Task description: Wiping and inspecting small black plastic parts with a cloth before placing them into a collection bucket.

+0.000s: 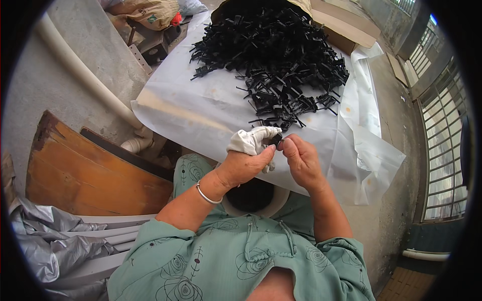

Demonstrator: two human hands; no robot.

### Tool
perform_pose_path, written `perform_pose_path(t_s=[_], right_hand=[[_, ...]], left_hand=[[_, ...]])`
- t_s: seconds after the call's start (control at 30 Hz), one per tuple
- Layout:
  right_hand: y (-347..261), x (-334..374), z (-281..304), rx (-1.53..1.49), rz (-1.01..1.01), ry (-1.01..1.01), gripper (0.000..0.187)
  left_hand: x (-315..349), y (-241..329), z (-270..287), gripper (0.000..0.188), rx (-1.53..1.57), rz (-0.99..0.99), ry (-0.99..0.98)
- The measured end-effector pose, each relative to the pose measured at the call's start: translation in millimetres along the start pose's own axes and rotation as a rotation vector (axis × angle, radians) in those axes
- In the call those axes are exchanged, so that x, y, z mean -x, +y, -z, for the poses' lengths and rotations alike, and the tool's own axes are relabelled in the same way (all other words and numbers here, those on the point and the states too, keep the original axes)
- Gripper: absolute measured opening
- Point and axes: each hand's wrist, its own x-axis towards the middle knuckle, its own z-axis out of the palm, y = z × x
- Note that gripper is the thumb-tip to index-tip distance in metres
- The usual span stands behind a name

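Left hand, its fingers wearing a whitish cloth glove and its thumb showing bare, is grasping a small black plastic piece between thumb and fingers; right hand, bare, is bringing thumb and forefinger together at the right end of that same piece, its other fingers curling inward; whether it is gripping firmly, one cannot tell. The piece is being held just above the near edge of a table that is wearing a translucent white plastic sheet. Large heap of black plastic pieces with thin prongs: lying across the far part of the table, its near tip trailing toward the hands. Open brown cardboard box: standing at the far right, behind the heap. Plain silver-coloured bangle: circling the left wrist. Round pale container with a dark interior: sitting below the hands, between the person's legs. Orange-brown wooden board: leaning at the left. Crumpled silver sheeting: lying at the near left. Long whitish pipe: running along the left, beside the table.
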Motion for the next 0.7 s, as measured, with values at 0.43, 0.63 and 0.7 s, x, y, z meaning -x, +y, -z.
perform_pose_path(t_s=[0.43, 0.63, 0.7], right_hand=[[0, 6, -3, 0.087, -0.018, -0.063, 0.024], [11, 5, -11, 0.019, -0.022, -0.042, 0.026], [12, 5, -20, -0.065, -0.050, 0.004, 0.026]], left_hand=[[0, -6, 3, 0.036, 0.085, 0.029, -0.001], [2, -6, -4, 0.032, -0.320, -0.111, 0.077], [2, -11, -3, 0.031, -0.474, -0.210, 0.112]])
